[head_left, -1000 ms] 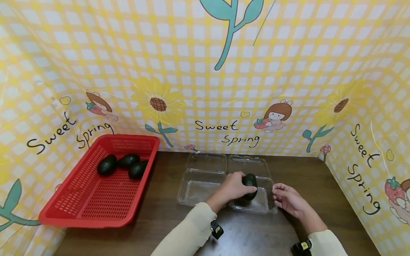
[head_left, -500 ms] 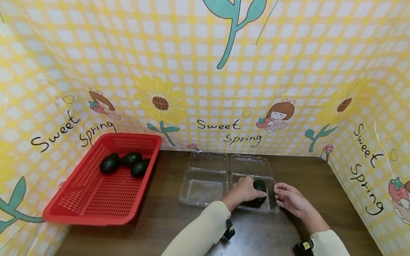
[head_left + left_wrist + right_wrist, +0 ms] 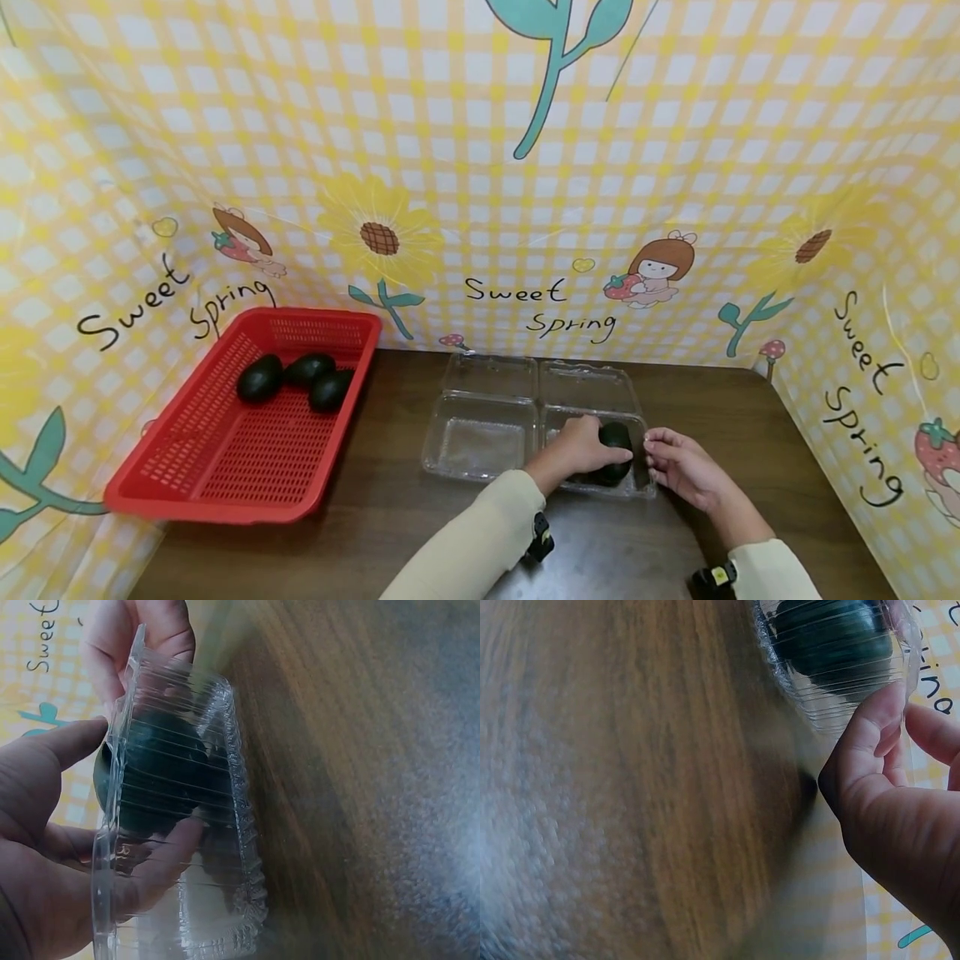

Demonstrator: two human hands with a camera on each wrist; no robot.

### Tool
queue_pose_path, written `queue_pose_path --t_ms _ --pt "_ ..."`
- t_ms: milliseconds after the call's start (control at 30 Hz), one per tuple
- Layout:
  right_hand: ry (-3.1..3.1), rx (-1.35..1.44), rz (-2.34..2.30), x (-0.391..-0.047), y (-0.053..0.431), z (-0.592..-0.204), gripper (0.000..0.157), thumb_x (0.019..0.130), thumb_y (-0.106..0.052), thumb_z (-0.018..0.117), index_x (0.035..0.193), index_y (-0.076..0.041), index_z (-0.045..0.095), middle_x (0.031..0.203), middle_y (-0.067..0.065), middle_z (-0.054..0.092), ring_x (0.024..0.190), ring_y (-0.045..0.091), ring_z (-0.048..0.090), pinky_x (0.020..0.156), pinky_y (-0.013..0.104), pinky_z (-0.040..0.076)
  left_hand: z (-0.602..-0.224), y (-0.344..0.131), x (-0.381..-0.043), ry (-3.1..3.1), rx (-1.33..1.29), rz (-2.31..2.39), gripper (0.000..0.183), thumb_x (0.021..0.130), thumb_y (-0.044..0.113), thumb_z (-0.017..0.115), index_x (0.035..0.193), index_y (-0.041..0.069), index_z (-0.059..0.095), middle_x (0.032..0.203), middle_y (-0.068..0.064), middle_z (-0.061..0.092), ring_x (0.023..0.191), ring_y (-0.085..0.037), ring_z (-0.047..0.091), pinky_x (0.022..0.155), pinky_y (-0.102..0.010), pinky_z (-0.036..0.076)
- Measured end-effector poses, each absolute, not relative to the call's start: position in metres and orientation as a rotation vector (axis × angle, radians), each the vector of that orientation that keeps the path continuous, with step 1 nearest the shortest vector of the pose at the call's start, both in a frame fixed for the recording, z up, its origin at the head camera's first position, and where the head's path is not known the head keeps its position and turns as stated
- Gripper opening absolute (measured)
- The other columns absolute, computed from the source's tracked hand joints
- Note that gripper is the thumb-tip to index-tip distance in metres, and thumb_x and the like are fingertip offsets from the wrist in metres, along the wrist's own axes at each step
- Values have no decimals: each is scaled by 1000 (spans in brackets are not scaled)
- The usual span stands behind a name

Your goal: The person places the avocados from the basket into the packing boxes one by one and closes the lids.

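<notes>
In the head view, a dark green avocado (image 3: 616, 452) lies in the front half of the right-hand clear plastic clamshell box (image 3: 587, 490), towards its right side. My left hand (image 3: 576, 450) reaches in over the rim and grips the avocado from the left. The left wrist view shows that avocado (image 3: 161, 769) through the ribbed wall, with fingers inside the box and the thumb at its top. At the box's right edge, my right hand (image 3: 686, 467) pinches the rim between thumb and fingers; the right wrist view shows this hand (image 3: 889, 776) up close.
A second clear clamshell box (image 3: 480, 450) stands directly left, its lid tilted back like the other's. Further left is a red slotted basket (image 3: 217, 512) holding three avocados (image 3: 260, 378). Patterned yellow checked cloth (image 3: 420, 167) walls the brown table (image 3: 390, 525) at the back and sides.
My left hand has moved right and down with the avocado, from above the middle of the right-hand box to its right side. The right hand keeps its hold on the rim.
</notes>
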State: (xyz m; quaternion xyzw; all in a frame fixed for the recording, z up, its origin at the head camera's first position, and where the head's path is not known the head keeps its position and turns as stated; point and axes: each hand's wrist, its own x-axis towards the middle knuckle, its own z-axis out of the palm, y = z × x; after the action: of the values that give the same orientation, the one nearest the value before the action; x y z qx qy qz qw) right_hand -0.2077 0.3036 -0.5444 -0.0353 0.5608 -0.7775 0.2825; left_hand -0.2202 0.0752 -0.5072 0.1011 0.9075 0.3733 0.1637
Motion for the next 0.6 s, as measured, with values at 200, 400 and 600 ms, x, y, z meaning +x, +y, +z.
queue_pose_path --t_ms 200,400,600 --pt "1505 -96 -2083 -208 304 -546 26 109 -4 42 102 -20 61 88 -10 64 82 4 61 75 21 54 -506 71 -220 2571 299 1061 57 87 49 80 117 1 69 98 -9 72 75 -13 61 66 -29 50" --pt "1511 -86 -2075 -209 304 -545 25 109 -4 43 101 -20 61 88 -10 63 81 4 61 75 21 54 -499 64 -219 2531 317 1130 58 88 45 80 119 -2 67 95 -11 71 68 -17 64 65 -30 52" --pt "1506 -90 -2076 -209 305 -545 23 109 -5 43 103 -19 60 88 -10 64 82 5 61 75 21 54 -490 54 -222 2560 354 1080 75 91 49 76 142 -3 57 135 -18 66 117 -25 67 93 -37 56"
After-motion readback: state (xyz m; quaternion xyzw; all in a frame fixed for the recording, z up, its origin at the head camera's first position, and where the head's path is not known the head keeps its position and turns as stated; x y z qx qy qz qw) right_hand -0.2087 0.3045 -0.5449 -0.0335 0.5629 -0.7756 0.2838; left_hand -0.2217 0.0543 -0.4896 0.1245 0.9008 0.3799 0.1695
